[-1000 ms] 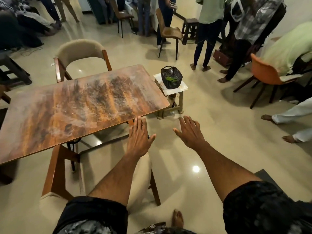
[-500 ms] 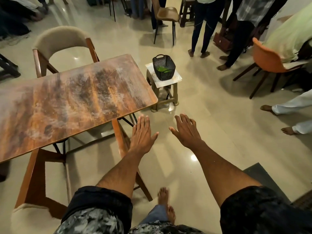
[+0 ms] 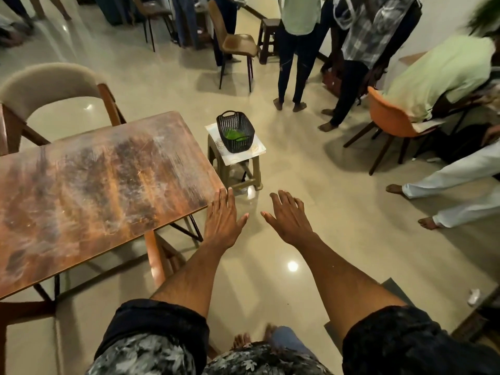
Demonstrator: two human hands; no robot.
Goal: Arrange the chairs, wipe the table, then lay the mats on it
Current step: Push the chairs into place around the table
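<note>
Head view: the left hand (image 3: pixel 222 220) and right hand (image 3: pixel 288 217) reach forward, fingers straight, holding nothing. The left hand's fingertips overlap the table (image 3: pixel 102 185) corner.

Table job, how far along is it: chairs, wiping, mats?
Early. The beige chair stands at the table's far side, so arranging looks partly done. Both the left hand and right hand are open and empty, stretched toward the black basket on the stool, which holds something green. The table looks smeared, with no mats on it: wiping and laying remain.
</note>
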